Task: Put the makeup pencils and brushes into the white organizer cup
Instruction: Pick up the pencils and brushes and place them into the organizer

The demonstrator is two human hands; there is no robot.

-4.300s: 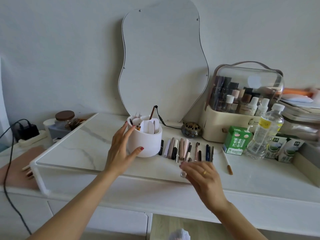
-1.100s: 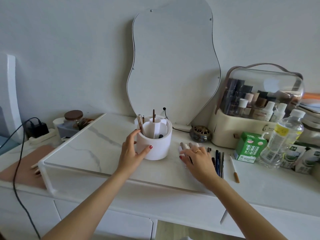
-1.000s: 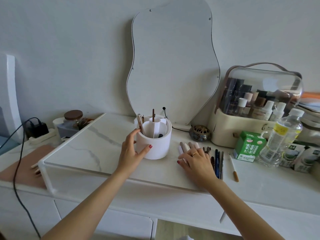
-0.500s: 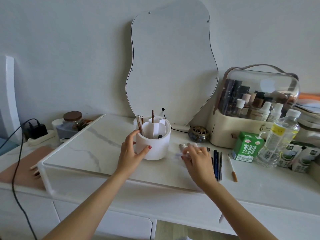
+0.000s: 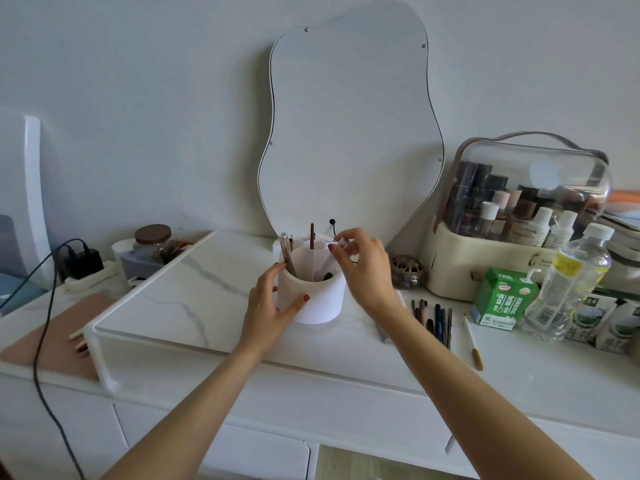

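The white cup (image 5: 313,291) stood on the marble worktop (image 5: 194,299) before the mirror (image 5: 349,133), a few sticks inside. The left hand (image 5: 273,306) gripped its side; the right hand (image 5: 360,261) pinched a pale item over its rim. Right of the cup, pencils (image 5: 433,317) remained, so much seemed left.

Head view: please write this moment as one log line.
left hand: holds white organizer cup | right hand: pinches pale item over cup | dark pencils: on counter
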